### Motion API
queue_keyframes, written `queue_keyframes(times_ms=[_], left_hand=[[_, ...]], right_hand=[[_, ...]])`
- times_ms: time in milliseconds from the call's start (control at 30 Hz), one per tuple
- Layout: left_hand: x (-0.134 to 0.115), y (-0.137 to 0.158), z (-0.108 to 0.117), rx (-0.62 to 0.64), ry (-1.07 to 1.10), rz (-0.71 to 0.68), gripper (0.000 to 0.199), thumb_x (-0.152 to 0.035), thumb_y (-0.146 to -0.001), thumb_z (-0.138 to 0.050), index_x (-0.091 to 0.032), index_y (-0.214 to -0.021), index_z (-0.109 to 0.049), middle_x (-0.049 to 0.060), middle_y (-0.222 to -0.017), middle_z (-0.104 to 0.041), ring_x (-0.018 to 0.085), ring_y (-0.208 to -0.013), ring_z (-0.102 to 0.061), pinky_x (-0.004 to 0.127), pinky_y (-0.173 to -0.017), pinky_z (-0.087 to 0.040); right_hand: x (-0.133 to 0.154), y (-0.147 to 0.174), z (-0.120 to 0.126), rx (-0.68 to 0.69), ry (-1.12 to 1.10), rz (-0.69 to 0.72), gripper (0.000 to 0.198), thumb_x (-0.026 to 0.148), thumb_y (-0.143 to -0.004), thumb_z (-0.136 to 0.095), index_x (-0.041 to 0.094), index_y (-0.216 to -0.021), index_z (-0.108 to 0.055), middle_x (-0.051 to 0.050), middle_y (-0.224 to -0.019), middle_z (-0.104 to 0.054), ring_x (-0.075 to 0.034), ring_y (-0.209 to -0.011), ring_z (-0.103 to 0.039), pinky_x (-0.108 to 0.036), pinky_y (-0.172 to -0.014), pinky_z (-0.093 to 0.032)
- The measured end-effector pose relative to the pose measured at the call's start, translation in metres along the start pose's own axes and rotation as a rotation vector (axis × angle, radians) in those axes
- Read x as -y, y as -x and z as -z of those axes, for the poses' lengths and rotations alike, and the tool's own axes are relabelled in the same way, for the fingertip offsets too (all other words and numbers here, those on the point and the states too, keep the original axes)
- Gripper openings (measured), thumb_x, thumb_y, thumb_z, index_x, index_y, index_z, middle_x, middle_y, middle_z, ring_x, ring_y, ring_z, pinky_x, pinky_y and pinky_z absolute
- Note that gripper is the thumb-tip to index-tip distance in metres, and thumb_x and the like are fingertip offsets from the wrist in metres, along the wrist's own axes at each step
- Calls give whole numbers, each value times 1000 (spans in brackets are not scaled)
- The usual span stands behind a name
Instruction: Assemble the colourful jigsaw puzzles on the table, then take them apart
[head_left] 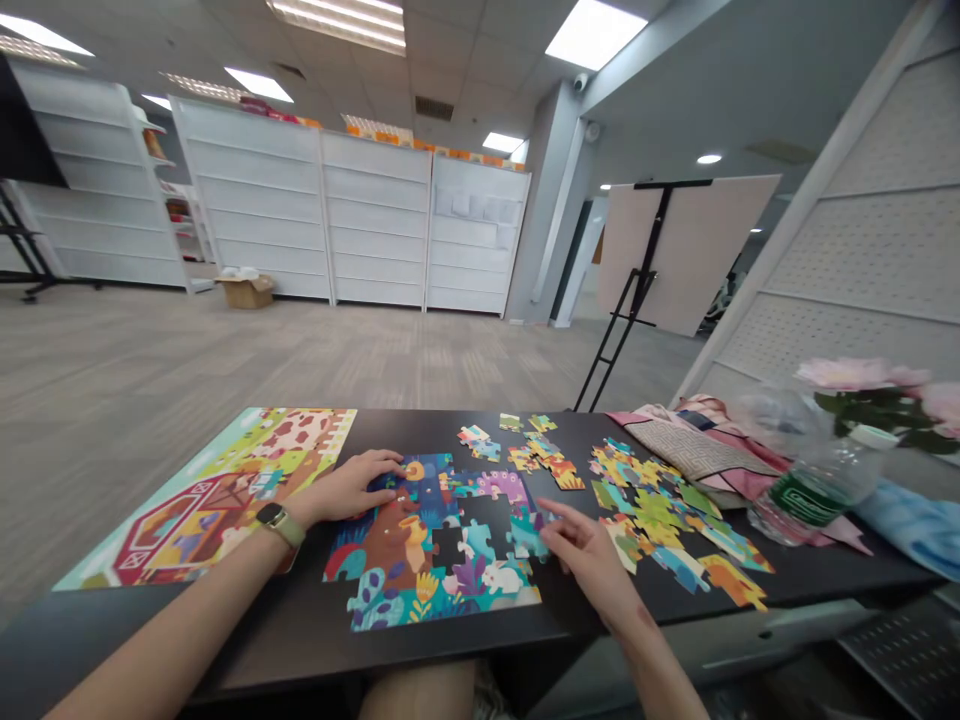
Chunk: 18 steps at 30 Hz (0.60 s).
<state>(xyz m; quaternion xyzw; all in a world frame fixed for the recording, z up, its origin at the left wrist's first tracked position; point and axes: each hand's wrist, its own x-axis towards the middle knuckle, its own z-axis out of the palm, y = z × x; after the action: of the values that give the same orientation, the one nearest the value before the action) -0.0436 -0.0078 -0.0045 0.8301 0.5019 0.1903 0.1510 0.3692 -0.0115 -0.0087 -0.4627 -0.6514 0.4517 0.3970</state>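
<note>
A partly joined jigsaw puzzle (420, 540) with a brown bear and a white rabbit lies on the dark table before me, with gaps in its middle and right side. My left hand (356, 487) rests flat over its upper left edge, fingers stretched out, a watch on the wrist. At the puzzle's right edge, my right hand (581, 550) has its thumb and index finger closed on a teal puzzle piece (527, 537). That piece lies against the joined part; whether it is locked in, I cannot tell. The other right fingers are curled and partly hidden.
Loose puzzle pieces (660, 510) are heaped on the right, with smaller groups (544, 455) behind the puzzle. A farm picture board (225, 500) lies to the left. A plastic bottle (817, 490), pink cloth (720, 450) and pink flowers (862, 375) stand at the far right.
</note>
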Motion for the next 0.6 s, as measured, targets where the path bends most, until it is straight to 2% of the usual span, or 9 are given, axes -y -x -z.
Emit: queue_keyframes(times_ms=[133, 233, 400, 533, 600], left_hand=[[-4, 0, 1, -7, 0, 3, 32, -43, -96, -57, -28, -124, -65, 8, -144, -53, 29, -131, -52, 43, -110, -42], [-6, 0, 3, -9, -5, -2, 32, -43, -96, -58, -28, -124, -65, 7, -143, -54, 29, -131, -52, 43, -111, -41], [-8, 0, 4, 2, -10, 11, 33, -42, -96, -58, -28, -126, -64, 7, -145, -53, 30, -133, -50, 44, -112, -39], [-7, 0, 4, 14, -13, 14, 33, -41, -97, -57, -28, -127, -63, 8, -145, -53, 30, -134, -49, 45, -113, -39], [-6, 0, 3, 11, -13, 8, 34, -42, -97, -56, -29, -127, -63, 8, -145, -52, 29, -133, -50, 44, -112, -39]], right_hand=[[3, -9, -19, 22, 223, 99, 34, 39, -84, -63, 18, -109, -73, -2, -75, -68, -19, -73, -62, -32, -73, -49], [0, -9, -24, 7, 324, 124, 33, 38, -86, -59, 20, -110, -72, -3, -79, -70, -22, -80, -66, -36, -81, -49], [0, -7, -24, -36, 490, 146, 32, 35, -82, -59, 21, -108, -73, -6, -89, -71, -26, -91, -65, -40, -89, -48], [4, -6, -30, -43, 591, 209, 23, 28, -78, -63, 25, -97, -75, -7, -103, -68, -27, -103, -60, -43, -97, -45], [7, -5, -35, -23, 619, 223, 17, 26, -79, -63, 26, -89, -76, -7, -103, -67, -27, -104, -60, -44, -99, -43]])
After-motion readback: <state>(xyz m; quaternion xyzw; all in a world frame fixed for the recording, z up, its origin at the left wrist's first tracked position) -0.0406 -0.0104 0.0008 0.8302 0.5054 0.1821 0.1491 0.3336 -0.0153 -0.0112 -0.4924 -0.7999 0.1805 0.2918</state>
